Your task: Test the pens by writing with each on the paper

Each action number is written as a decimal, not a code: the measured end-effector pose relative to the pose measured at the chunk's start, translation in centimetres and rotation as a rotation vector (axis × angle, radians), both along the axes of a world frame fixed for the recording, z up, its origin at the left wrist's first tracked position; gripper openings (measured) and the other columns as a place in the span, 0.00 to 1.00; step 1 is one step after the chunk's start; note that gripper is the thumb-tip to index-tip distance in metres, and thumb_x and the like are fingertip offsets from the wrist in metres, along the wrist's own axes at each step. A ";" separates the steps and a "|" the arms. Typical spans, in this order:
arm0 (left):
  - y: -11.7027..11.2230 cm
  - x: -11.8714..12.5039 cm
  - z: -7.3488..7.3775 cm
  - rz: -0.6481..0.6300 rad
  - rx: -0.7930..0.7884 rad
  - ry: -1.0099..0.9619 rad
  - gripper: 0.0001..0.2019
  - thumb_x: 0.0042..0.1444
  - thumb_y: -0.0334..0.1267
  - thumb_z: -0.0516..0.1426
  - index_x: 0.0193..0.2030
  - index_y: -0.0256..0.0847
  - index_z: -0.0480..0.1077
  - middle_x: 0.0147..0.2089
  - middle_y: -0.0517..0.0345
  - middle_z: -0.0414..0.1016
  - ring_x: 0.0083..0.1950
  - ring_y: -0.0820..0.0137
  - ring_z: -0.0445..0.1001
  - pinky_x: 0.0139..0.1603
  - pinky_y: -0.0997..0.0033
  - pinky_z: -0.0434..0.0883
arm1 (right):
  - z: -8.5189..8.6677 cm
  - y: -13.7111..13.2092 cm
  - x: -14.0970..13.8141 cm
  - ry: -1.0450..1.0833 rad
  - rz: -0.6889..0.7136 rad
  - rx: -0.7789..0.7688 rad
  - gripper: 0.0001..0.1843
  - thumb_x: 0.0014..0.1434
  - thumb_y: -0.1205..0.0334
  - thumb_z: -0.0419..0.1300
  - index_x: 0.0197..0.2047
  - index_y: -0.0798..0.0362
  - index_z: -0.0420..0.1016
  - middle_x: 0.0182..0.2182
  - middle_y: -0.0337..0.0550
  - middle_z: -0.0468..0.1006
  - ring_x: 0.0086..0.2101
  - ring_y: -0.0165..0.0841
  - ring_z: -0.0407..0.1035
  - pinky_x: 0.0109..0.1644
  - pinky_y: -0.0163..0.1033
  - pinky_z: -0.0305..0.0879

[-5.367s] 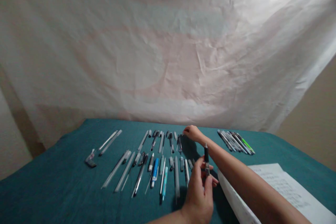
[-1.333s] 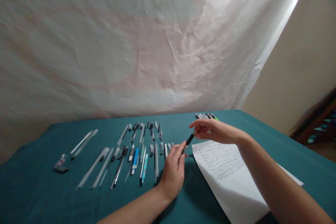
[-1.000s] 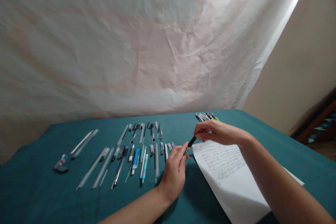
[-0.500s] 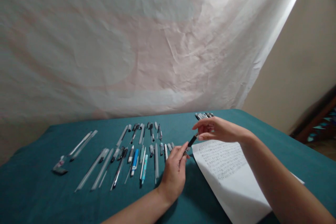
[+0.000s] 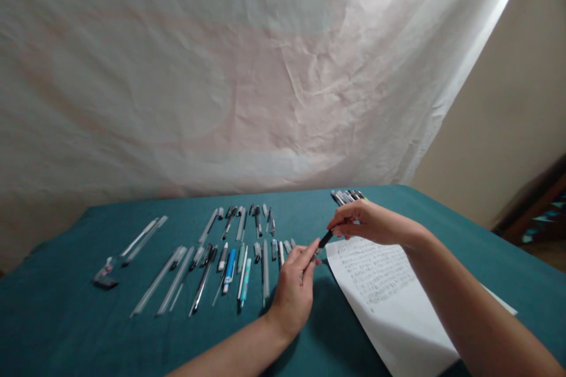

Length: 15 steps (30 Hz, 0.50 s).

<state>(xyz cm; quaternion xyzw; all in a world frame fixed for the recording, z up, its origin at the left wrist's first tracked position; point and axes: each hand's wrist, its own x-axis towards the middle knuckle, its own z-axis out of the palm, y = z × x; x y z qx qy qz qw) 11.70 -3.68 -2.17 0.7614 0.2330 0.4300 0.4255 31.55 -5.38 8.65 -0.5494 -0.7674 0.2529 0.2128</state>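
Note:
Between my two hands is a dark pen [image 5: 325,239], tilted up toward the right. My left hand [image 5: 295,283] is closed around its lower end, fingers wrapped over it. The thumb and fingers of my right hand [image 5: 363,221] pinch the upper end. Most of the pen is hidden by fingers, so its full length does not show. Under my right hand and forearm lies a sheet of white paper [image 5: 389,300] covered in handwriting on its upper part. Left of my left hand are a clear pen barrel [image 5: 265,274] and a light blue patterned pen [image 5: 246,283].
Disassembled pens, caps and refills lie in two rows on the green cloth [image 5: 79,336], among them a blue pen [image 5: 229,271]. Two long pen parts [image 5: 144,240] and a crumpled clear wrapper [image 5: 105,275] are at the left. A pen bundle [image 5: 347,196] sits behind my right hand.
My right hand's fingers have closed onto the pen's upper end, where before they were more spread. My left hand keeps its hold. The view has shifted slightly.

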 end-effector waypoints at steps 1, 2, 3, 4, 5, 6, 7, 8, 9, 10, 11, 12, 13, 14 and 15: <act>0.0 0.0 0.0 0.002 0.004 0.000 0.20 0.59 0.28 0.46 0.57 0.43 0.62 0.40 0.53 0.67 0.42 0.70 0.67 0.46 0.68 0.65 | 0.0 0.0 -0.1 -0.012 -0.005 0.002 0.13 0.54 0.59 0.55 0.38 0.57 0.76 0.23 0.41 0.74 0.24 0.27 0.66 0.27 0.30 0.60; 0.0 0.0 -0.1 0.003 0.009 -0.003 0.20 0.59 0.28 0.46 0.57 0.43 0.62 0.40 0.54 0.67 0.42 0.71 0.67 0.46 0.68 0.64 | 0.1 0.0 -0.1 -0.020 -0.012 0.001 0.13 0.54 0.59 0.55 0.38 0.57 0.76 0.23 0.41 0.74 0.24 0.27 0.66 0.27 0.30 0.60; 0.0 0.0 -0.2 0.003 0.012 -0.006 0.20 0.59 0.28 0.46 0.57 0.44 0.62 0.39 0.54 0.67 0.42 0.71 0.67 0.46 0.68 0.65 | 0.1 0.0 -0.1 -0.024 -0.017 -0.003 0.13 0.54 0.59 0.56 0.37 0.57 0.76 0.22 0.40 0.74 0.24 0.27 0.67 0.27 0.30 0.61; 0.0 0.0 -0.3 0.001 0.015 -0.012 0.20 0.59 0.28 0.46 0.57 0.44 0.62 0.39 0.54 0.67 0.42 0.71 0.67 0.46 0.68 0.65 | 0.1 0.0 -0.1 -0.023 -0.021 -0.012 0.13 0.54 0.58 0.56 0.37 0.57 0.76 0.22 0.40 0.74 0.24 0.27 0.67 0.27 0.30 0.61; 0.0 0.0 -0.4 -0.001 0.018 -0.020 0.20 0.59 0.28 0.46 0.57 0.44 0.62 0.40 0.54 0.67 0.42 0.71 0.67 0.46 0.68 0.65 | 0.1 0.0 -0.1 -0.019 -0.024 -0.022 0.13 0.54 0.58 0.56 0.36 0.56 0.76 0.22 0.40 0.74 0.24 0.27 0.68 0.27 0.30 0.61; 0.0 0.0 -0.5 -0.004 0.022 -0.029 0.20 0.59 0.28 0.46 0.57 0.44 0.62 0.40 0.54 0.67 0.41 0.71 0.67 0.45 0.68 0.65 | 0.0 0.0 -0.1 -0.014 -0.025 -0.031 0.13 0.54 0.57 0.56 0.36 0.56 0.76 0.22 0.40 0.75 0.24 0.28 0.68 0.26 0.30 0.62; 0.0 0.0 -0.5 -0.008 0.025 -0.037 0.20 0.59 0.28 0.46 0.56 0.44 0.62 0.40 0.54 0.67 0.41 0.71 0.67 0.45 0.68 0.65 | 0.0 0.0 -0.1 -0.010 -0.025 -0.039 0.13 0.54 0.57 0.56 0.35 0.56 0.76 0.22 0.41 0.75 0.24 0.28 0.68 0.26 0.30 0.62; 0.0 0.0 -0.5 -0.010 0.028 -0.042 0.19 0.59 0.28 0.46 0.56 0.44 0.63 0.40 0.54 0.67 0.41 0.71 0.68 0.45 0.68 0.66 | -0.1 -0.1 0.0 -0.011 -0.025 -0.042 0.13 0.54 0.56 0.56 0.35 0.56 0.76 0.23 0.41 0.75 0.24 0.28 0.68 0.26 0.30 0.62; 0.0 0.0 -0.5 -0.009 0.030 -0.042 0.19 0.59 0.28 0.46 0.56 0.44 0.63 0.40 0.54 0.67 0.41 0.71 0.68 0.45 0.69 0.66 | -0.1 0.0 0.0 -0.013 -0.027 -0.038 0.13 0.54 0.56 0.56 0.35 0.57 0.76 0.23 0.41 0.75 0.24 0.28 0.68 0.26 0.31 0.62; 0.0 0.0 -0.5 -0.007 0.031 -0.041 0.19 0.59 0.29 0.47 0.56 0.44 0.63 0.39 0.54 0.67 0.41 0.71 0.68 0.45 0.68 0.66 | -0.1 0.0 0.0 -0.018 -0.028 -0.029 0.14 0.54 0.56 0.55 0.35 0.57 0.76 0.23 0.41 0.75 0.24 0.28 0.68 0.26 0.31 0.62; 0.0 0.0 -0.5 -0.002 0.028 -0.037 0.19 0.59 0.29 0.47 0.56 0.43 0.63 0.39 0.54 0.67 0.41 0.71 0.68 0.46 0.68 0.66 | -0.1 0.0 0.0 -0.027 -0.027 -0.008 0.14 0.55 0.55 0.55 0.36 0.57 0.75 0.23 0.41 0.75 0.25 0.29 0.68 0.27 0.32 0.62; 0.1 0.0 -0.5 0.000 0.017 -0.032 0.19 0.59 0.29 0.47 0.56 0.43 0.63 0.40 0.54 0.68 0.42 0.70 0.68 0.46 0.67 0.66 | -0.1 0.0 -0.1 -0.047 -0.017 0.028 0.14 0.56 0.55 0.54 0.36 0.56 0.75 0.25 0.42 0.75 0.26 0.29 0.68 0.29 0.32 0.63; 0.1 0.1 -0.5 0.001 -0.006 -0.030 0.19 0.59 0.29 0.47 0.56 0.43 0.63 0.41 0.53 0.68 0.43 0.70 0.69 0.47 0.67 0.66 | 0.0 0.0 -0.2 -0.083 -0.004 0.089 0.14 0.57 0.56 0.53 0.36 0.55 0.75 0.27 0.43 0.75 0.29 0.30 0.69 0.32 0.34 0.63; 0.1 0.2 -0.6 0.000 -0.041 -0.037 0.18 0.59 0.30 0.47 0.56 0.43 0.62 0.43 0.52 0.68 0.44 0.70 0.69 0.48 0.66 0.66 | 0.0 0.0 -0.4 -0.140 0.004 0.175 0.12 0.57 0.57 0.54 0.37 0.54 0.75 0.31 0.44 0.75 0.32 0.31 0.69 0.36 0.36 0.63; 0.1 0.3 -0.7 -0.005 -0.089 -0.053 0.18 0.59 0.31 0.48 0.57 0.43 0.61 0.46 0.52 0.68 0.45 0.70 0.69 0.49 0.65 0.66 | 0.1 0.0 -0.7 -0.216 -0.003 0.280 0.11 0.55 0.57 0.56 0.38 0.53 0.74 0.36 0.46 0.74 0.37 0.34 0.68 0.41 0.39 0.62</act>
